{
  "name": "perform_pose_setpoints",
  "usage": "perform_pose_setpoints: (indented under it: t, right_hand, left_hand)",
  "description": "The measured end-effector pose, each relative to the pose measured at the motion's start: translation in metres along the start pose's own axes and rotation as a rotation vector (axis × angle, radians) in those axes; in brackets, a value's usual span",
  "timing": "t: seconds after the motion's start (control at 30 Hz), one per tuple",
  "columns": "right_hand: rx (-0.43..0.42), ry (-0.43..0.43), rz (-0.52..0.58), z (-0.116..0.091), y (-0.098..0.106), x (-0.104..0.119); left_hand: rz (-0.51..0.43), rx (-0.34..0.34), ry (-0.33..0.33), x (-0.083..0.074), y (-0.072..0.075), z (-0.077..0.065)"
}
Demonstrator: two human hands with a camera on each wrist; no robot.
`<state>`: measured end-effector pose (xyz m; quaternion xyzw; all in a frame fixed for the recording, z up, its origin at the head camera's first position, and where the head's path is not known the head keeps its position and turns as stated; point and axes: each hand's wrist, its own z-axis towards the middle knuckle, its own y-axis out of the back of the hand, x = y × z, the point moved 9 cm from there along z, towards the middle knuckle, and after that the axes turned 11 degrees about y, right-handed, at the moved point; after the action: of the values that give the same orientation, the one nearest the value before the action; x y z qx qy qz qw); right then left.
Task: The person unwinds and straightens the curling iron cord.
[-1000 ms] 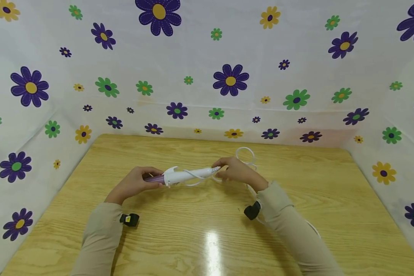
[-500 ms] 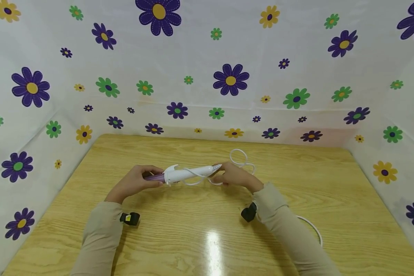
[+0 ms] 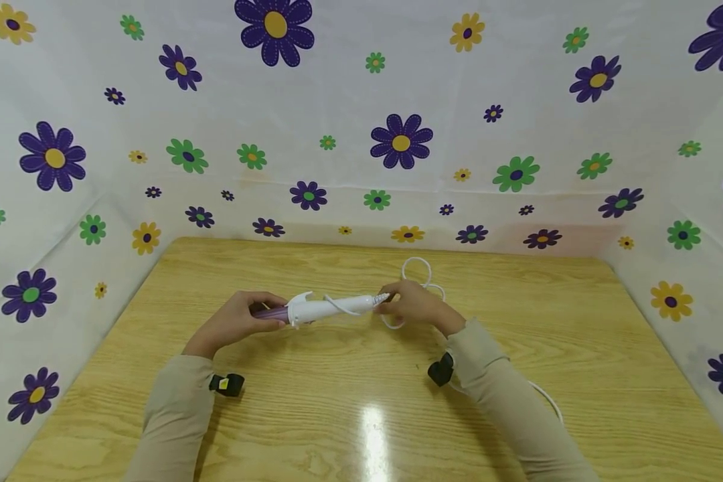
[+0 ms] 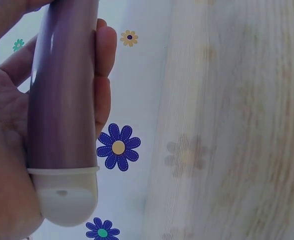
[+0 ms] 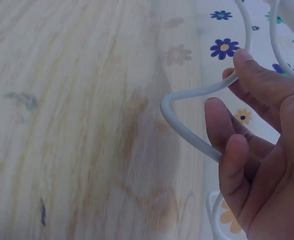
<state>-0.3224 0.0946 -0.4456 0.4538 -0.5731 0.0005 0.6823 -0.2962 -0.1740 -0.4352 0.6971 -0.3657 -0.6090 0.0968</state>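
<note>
My left hand [image 3: 235, 318] grips the purple barrel of a curling iron [image 3: 337, 307], which lies level just over the table. Close up in the left wrist view, fingers wrap the barrel [image 4: 64, 95] and its rounded white end cap [image 4: 67, 202] sits by the palm. The iron's white handle points right, with cord crossing over it. At the ribbed cord end of that handle is my right hand [image 3: 420, 306]. Between thumb and forefinger it pinches the white cord [image 5: 196, 92], which bends and runs back beneath the other fingers in the right wrist view.
The wooden table [image 3: 313, 415] reaches back to a white flowered cloth [image 3: 337, 94] at the rear and both sides. Loose cord loops [image 3: 418, 260] lie behind the right hand, and more cord [image 3: 548, 399] trails beside the right sleeve.
My right hand moved left toward the handle, then slightly back right. The cord loop hanging below the handle has disappeared from there. My left hand keeps its hold on the curling iron.
</note>
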Motion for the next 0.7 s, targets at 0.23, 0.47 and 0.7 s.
perform_pose_setpoints:
  t: [0.23,0.47,0.7]
  right_hand:
    - [-0.08,-0.014,-0.052,-0.004,0.019,-0.001]
    - [-0.126,-0.003,-0.058,-0.01,0.031,0.005]
    - [-0.167,0.024,-0.045,-0.023,0.042,0.01]
  left_hand:
    - [0.016,0.025,-0.003,-0.002,-0.007,0.001]
    - [0.059,0.028,0.023,0.002,-0.011,0.002]
    - [0.1,0.01,0.051,0.01,-0.008,0.004]
